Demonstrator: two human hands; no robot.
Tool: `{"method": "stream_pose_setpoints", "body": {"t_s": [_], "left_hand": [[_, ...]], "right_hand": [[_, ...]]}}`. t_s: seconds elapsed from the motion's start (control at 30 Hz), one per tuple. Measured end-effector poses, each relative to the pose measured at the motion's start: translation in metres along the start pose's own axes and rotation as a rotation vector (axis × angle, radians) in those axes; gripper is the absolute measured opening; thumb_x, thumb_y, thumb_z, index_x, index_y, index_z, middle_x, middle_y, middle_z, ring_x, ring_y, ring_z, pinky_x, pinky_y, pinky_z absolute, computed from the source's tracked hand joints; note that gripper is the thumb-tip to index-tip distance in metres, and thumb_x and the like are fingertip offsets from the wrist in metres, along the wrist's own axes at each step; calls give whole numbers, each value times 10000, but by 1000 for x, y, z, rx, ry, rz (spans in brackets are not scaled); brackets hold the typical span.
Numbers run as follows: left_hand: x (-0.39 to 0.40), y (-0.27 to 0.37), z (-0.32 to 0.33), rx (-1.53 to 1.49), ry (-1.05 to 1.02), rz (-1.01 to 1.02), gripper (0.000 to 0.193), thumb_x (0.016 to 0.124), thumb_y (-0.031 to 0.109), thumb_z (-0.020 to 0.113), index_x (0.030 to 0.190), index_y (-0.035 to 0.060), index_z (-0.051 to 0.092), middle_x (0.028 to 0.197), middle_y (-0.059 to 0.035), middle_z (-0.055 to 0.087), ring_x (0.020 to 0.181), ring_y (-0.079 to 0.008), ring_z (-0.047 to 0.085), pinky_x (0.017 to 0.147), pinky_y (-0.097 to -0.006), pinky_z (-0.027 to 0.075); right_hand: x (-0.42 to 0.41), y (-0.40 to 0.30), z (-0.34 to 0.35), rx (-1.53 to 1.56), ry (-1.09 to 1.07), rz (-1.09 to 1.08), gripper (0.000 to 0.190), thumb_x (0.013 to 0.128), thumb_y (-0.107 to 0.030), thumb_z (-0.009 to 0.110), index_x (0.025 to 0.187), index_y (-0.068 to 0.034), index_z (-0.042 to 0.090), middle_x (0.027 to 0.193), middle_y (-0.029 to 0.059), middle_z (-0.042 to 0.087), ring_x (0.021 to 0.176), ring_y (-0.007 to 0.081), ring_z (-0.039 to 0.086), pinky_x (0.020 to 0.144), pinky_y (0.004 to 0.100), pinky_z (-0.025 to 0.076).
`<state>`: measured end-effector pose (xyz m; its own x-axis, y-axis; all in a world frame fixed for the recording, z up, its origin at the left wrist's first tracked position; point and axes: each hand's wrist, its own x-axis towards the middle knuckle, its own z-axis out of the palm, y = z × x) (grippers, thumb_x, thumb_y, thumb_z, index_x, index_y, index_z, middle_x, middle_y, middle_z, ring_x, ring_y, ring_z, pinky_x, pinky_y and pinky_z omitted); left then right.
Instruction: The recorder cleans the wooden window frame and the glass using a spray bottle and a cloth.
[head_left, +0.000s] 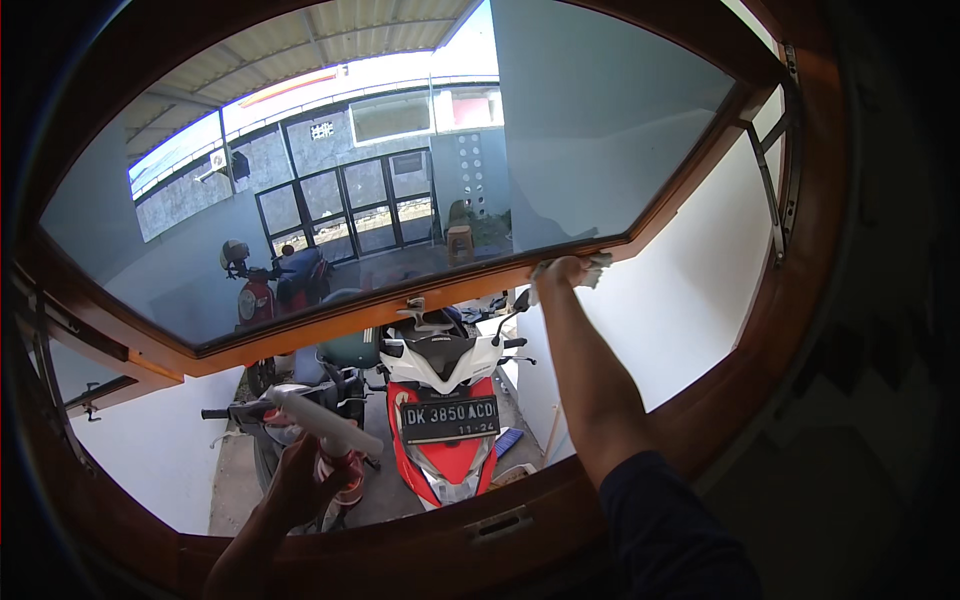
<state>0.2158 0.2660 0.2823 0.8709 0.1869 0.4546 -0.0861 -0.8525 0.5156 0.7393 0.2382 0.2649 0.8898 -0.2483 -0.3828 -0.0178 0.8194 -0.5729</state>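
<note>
An awning window sash with a wooden frame (450, 291) and a glass pane (420, 187) is tilted outward in front of me. My right hand (566, 271) holds a crumpled light cloth (598, 268) against the sash's bottom rail, right of the metal window catch (415, 306). Lower left, my left hand (304, 472) grips a bottle with pinkish-red parts (345, 480). A pale, roughly cylindrical piece (326, 424) lies above that hand, slanting down to the right; whether it is the bottle's spray head or a separate thing I cannot tell.
The wooden window sill (420, 544) with a metal strike plate (499, 525) runs below. A metal stay arm (766, 191) joins sash and frame at right. Beyond the opening stand a red and white scooter (450, 390) and a darker one (259, 420). Another open sash (112, 386) shows at left.
</note>
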Motion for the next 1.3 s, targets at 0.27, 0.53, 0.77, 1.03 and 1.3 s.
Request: {"method": "stream_pose_setpoints", "body": {"t_s": [0.27, 0.53, 0.77, 1.03, 1.3], "left_hand": [[-12, -10, 7, -23, -13, 0, 394, 705, 123, 650, 1020, 38, 429, 834, -102, 569, 773, -214, 575, 670, -328, 459], [-31, -36, -11, 84, 37, -47, 361, 720, 142, 634, 1001, 64, 422, 822, -124, 557, 765, -243, 567, 659, -343, 450], [-23, -26, -23, -2, 150, -12, 363, 720, 140, 629, 1012, 64, 427, 816, -116, 568, 763, -216, 571, 664, -333, 446], [-29, -28, -27, 1, 179, -105, 411, 721, 201, 634, 1047, 81, 414, 859, -123, 579, 774, -231, 586, 681, -348, 453], [-27, -23, -36, 41, 149, -60, 383, 745, 212, 618, 1035, 66, 414, 870, -118, 579, 777, -237, 583, 675, -347, 454]], "right_hand": [[-240, 28, -38, -164, -112, 204, 494, 864, -423, 219, 1285, -166, 211, 1264, 145, 333, 1053, 345, 446, 811, 442, 429], [-237, -14, -69, -551, -369, 26, 478, 887, -342, 220, 1184, -8, 388, 1153, 209, 446, 1040, 301, 472, 868, 364, 391], [-226, -96, -54, -31, -712, -1522, 280, 860, -182, 390, 1024, 22, 488, 1124, 188, 433, 1032, 343, 409, 881, 418, 315], [-237, -34, -108, -780, -1521, -1738, 280, 753, -124, 541, 1030, -100, 508, 958, 103, 503, 882, 288, 487, 692, 378, 422], [-221, 29, -134, -834, -1467, -1128, 200, 858, -178, 426, 918, 2, 486, 793, 215, 550, 669, 366, 544, 588, 408, 428]]}}
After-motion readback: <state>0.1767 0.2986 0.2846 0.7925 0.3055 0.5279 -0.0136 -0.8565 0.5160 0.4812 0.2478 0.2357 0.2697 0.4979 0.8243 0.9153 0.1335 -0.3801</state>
